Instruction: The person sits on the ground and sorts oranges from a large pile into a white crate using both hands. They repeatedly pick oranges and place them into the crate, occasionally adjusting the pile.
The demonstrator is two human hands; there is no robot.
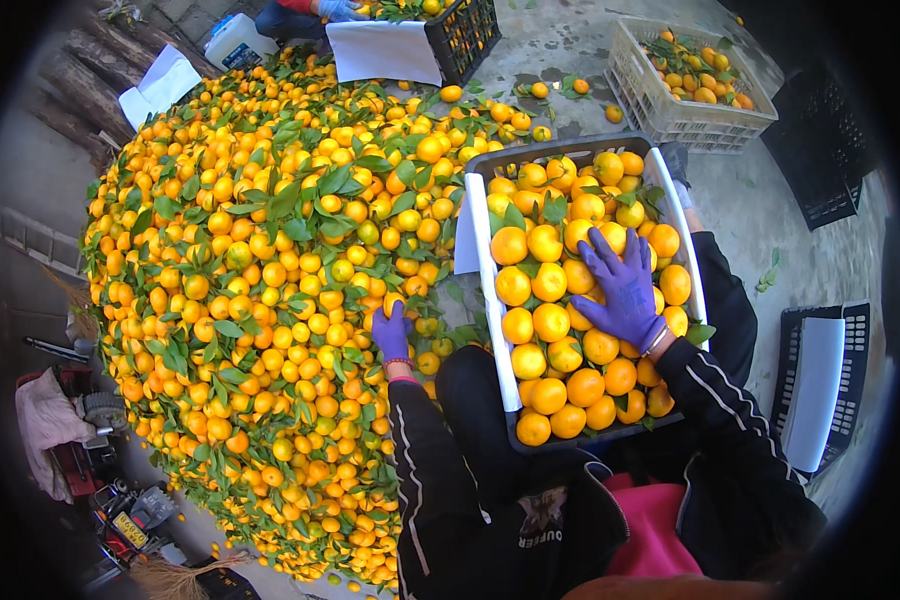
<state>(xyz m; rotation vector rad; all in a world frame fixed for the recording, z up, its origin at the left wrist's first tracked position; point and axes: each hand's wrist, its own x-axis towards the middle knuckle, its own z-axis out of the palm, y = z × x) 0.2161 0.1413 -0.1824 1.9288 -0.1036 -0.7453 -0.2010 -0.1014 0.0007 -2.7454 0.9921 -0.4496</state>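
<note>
My left hand (391, 334), in a purple glove, is at the near right side of a big heap of mandarins (285, 277) with green leaves. Its fingers are closed around one mandarin (393, 303), partly hidden by the glove. My right hand (624, 289), also gloved in purple, lies with fingers spread on top of the mandarins (551, 322) in a crate. This dark plastic crate (521, 442) stands before me, lined along its sides with white paper (496, 315) and filled near its rim.
A pale crate (694, 124) with mandarins stands far right, beside a black crate (817, 150). Another black crate (787, 427) holds white paper. Across the heap, a person's gloved hand (341, 10) is at a crate (461, 41). A white jerrycan (240, 45), logs (105, 56) and a motor vehicle (131, 517) border the heap.
</note>
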